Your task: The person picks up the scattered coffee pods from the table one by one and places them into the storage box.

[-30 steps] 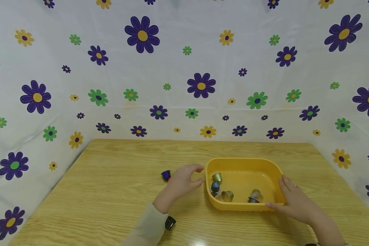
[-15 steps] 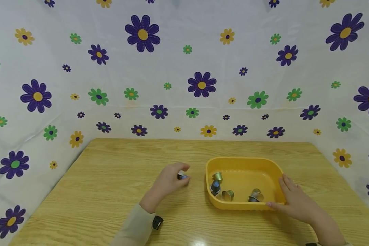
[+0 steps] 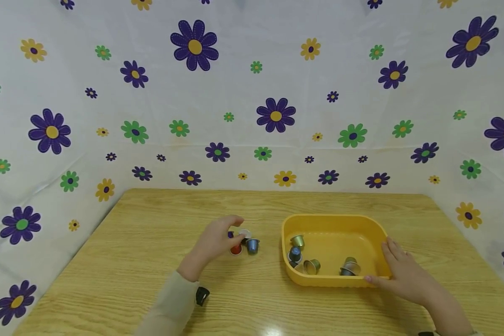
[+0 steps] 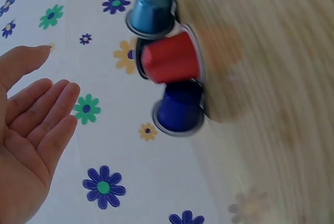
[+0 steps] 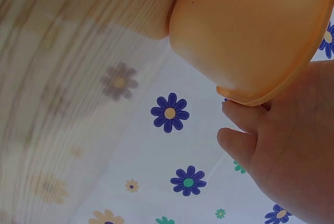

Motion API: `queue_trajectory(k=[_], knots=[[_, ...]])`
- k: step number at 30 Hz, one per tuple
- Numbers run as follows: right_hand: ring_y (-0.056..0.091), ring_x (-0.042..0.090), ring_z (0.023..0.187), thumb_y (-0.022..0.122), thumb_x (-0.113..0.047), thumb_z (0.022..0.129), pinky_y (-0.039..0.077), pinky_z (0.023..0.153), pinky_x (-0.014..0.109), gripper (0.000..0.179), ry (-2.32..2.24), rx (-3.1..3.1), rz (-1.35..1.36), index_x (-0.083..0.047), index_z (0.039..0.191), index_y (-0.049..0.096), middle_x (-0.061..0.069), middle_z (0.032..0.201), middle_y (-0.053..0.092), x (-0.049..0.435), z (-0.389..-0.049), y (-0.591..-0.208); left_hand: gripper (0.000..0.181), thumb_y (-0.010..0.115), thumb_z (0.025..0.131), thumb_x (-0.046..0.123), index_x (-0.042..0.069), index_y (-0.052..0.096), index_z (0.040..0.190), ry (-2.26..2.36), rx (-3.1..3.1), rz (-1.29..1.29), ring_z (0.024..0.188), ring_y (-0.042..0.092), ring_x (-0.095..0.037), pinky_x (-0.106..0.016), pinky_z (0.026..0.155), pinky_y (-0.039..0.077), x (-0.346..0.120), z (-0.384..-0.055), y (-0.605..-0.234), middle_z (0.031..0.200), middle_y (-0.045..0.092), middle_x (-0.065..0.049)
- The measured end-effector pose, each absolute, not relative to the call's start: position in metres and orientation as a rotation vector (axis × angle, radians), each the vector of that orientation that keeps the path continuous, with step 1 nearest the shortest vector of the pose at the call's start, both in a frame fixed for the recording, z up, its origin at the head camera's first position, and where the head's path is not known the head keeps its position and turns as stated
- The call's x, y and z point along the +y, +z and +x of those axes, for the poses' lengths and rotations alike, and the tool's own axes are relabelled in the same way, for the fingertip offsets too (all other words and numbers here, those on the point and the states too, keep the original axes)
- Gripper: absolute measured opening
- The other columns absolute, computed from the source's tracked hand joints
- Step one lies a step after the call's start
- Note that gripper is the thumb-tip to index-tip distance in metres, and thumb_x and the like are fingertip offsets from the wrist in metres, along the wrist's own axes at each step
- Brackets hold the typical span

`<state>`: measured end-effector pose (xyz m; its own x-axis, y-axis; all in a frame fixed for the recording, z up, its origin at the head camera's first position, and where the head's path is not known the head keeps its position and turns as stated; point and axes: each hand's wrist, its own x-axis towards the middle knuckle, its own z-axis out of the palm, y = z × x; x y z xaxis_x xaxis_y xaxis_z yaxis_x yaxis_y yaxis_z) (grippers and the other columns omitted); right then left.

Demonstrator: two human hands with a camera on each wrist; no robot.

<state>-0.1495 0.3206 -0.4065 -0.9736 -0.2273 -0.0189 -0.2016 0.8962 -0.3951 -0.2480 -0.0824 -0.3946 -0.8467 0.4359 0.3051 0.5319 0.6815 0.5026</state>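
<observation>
The left hand (image 3: 212,240) holds nothing, thumb and fingers parted beside a red capsule (image 3: 236,249), a light-blue capsule (image 3: 253,246) and a dark-blue capsule (image 4: 180,108), clustered on the wooden table (image 3: 159,228); the right hand (image 3: 409,279) grips the yellow tub (image 3: 319,281) at its near right corner; other capsules (image 3: 297,241) lie inside.

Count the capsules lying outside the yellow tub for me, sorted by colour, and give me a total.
Red capsule: 1
Lighter blue capsule: 1
Dark blue capsule: 1
Dark capsule, partly hidden: 1
Total in sight: 4
</observation>
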Motion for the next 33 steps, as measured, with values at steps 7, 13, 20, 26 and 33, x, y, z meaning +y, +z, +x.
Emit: queue_trajectory(k=[7,13,20,26,33], knots=[[0.012,0.051,0.122,0.058,-0.050,0.078,0.013,0.094,0.062,0.096,-0.633,2.984,-0.333,0.020,0.130,0.018,0.037,0.136,0.008,0.321,-0.149,-0.406,0.034,0.066,0.078,0.011,-0.003,0.059,0.108,-0.849,-2.813,-0.766,0.095,0.057,-0.025,-0.038,0.081,0.045,-0.094,-0.262,-0.403,0.104,0.060,-0.013],[0.012,0.051,0.122,0.058,-0.052,0.078,0.013,0.093,0.062,0.097,-0.624,2.980,-0.325,0.020,0.130,0.019,0.036,0.136,0.008,0.321,-0.149,-0.406,0.034,0.067,0.078,0.014,-0.003,0.059,0.107,-0.741,-2.891,-0.734,0.093,0.057,-0.025,-0.039,0.081,0.045,-0.097,-0.272,-0.408,0.102,0.061,-0.012],[0.011,0.050,0.122,0.058,-0.051,0.078,0.013,0.094,0.062,0.097,-0.623,2.982,-0.330,0.020,0.130,0.018,0.036,0.137,0.007,0.323,-0.150,-0.408,0.037,0.067,0.079,0.015,-0.001,0.058,0.110,-0.624,-3.015,-0.716,0.097,0.055,-0.026,-0.039,0.083,0.043,-0.099,-0.277,-0.410,0.105,0.060,-0.012],[0.012,0.050,0.122,0.058,-0.051,0.078,0.013,0.094,0.062,0.096,-0.620,2.989,-0.337,0.020,0.130,0.019,0.036,0.137,0.008,0.323,-0.150,-0.408,0.037,0.069,0.076,0.014,-0.003,0.058,0.108,-0.525,-3.071,-0.745,0.095,0.055,-0.027,-0.039,0.082,0.044,-0.101,-0.281,-0.413,0.102,0.060,-0.013],[0.013,0.050,0.122,0.058,-0.051,0.078,0.014,0.094,0.062,0.096,-0.609,2.999,-0.339,0.020,0.130,0.019,0.036,0.137,0.009,0.322,-0.149,-0.407,0.027,0.070,0.075,0.014,0.002,0.061,0.097,-0.492,-3.106,-0.765,0.073,0.051,-0.016,-0.031,0.067,0.045,-0.102,-0.284,-0.418,0.086,0.059,-0.005]])
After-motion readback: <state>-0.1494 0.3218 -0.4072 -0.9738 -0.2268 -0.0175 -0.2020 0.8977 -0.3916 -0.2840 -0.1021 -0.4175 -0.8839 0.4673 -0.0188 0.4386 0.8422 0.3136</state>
